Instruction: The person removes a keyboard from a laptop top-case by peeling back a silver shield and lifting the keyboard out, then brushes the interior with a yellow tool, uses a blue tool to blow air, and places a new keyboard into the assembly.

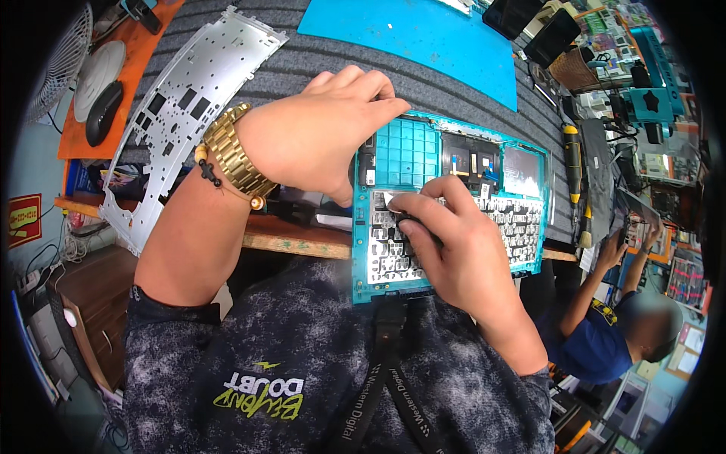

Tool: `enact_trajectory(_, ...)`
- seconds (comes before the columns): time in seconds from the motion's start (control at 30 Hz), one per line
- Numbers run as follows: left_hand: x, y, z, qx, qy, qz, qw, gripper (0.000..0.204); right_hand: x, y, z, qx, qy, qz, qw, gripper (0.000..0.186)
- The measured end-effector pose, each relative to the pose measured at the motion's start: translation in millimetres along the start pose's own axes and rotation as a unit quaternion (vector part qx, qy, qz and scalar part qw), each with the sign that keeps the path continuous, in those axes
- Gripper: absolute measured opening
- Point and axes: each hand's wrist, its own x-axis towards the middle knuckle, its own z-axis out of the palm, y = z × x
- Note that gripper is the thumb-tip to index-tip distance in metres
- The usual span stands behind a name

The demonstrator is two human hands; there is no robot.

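Observation:
A teal laptop top case [361,261] lies tilted at the bench's front edge, against my body, its inside facing up. My left hand [321,132], with a gold watch on the wrist, grips the case's far left corner; the thumb lies along the left side. A silver, perforated keyboard back [520,236] fills the near half of the case. Over its left part, my right hand [463,240] is closed in a pinch, fingertips low against the keyboard's upper left area. What they hold is hidden. Beyond it is a teal ribbed panel [408,155].
A bent, perforated silver metal plate [162,129] leans at the left. A blue mat [423,41] lies on the ridged grey bench mat. A yellow-black screwdriver [572,163] and a brush [586,229] lie right. Another person [601,337] works at the far right. A black mouse [104,113] rests left.

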Motion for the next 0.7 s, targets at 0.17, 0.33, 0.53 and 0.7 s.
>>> enact_trajectory(0.17,-0.4,3.5,-3.9,0.009,-0.011,-0.009,1.000,0.122,0.7,-2.5,5.9,-0.002,-0.012,-0.019,1.000,0.022)
enact_trajectory(0.33,-0.6,4.9,-3.4,0.009,-0.019,-0.025,0.999,0.128,3.9,-3.0,8.0,-0.025,-0.006,-0.022,0.999,0.023)
enact_trajectory(0.53,-0.3,6.2,-4.2,0.008,-0.015,-0.028,0.999,0.129,2.6,-6.3,11.1,-0.048,-0.002,-0.017,0.999,0.020)
enact_trajectory(0.7,0.1,7.2,-4.1,0.013,-0.014,-0.030,0.999,0.128,0.1,-5.7,15.3,-0.058,-0.001,-0.018,0.998,0.020)
